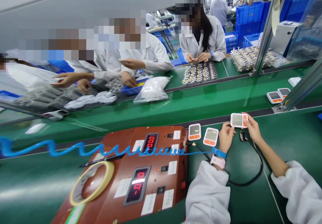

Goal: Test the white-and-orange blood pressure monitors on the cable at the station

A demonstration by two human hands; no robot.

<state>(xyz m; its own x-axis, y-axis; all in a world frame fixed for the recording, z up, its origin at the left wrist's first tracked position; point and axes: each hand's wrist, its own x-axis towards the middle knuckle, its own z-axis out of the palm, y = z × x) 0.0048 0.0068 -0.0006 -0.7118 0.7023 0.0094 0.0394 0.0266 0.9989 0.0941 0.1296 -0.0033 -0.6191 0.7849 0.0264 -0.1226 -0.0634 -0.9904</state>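
Observation:
A small white-and-orange digital display unit [237, 120] is held up over the green bench, its grey screen showing segment digits. My right hand [253, 127] grips its right end by the orange buttons. With fingers curled, my left hand [226, 136] pinches at its lower left corner; part of that contact is hidden. Just below the unit lies a black connector [243, 136] on a black cable [260, 170]. To the left, two similar display units [194, 131] [210, 136] rest face up. A blue wrist strap [219, 153] with a coiled cord circles my left wrist.
A brown test box [110, 173] with red digit readouts fills the left front, bearing a tape roll [109, 180] and a pen [102, 160]. The coiled blue cord [83, 148] stretches across it. Beyond the green conveyor [213, 96], several co-workers handle parts. A metal post [302, 86] stands right.

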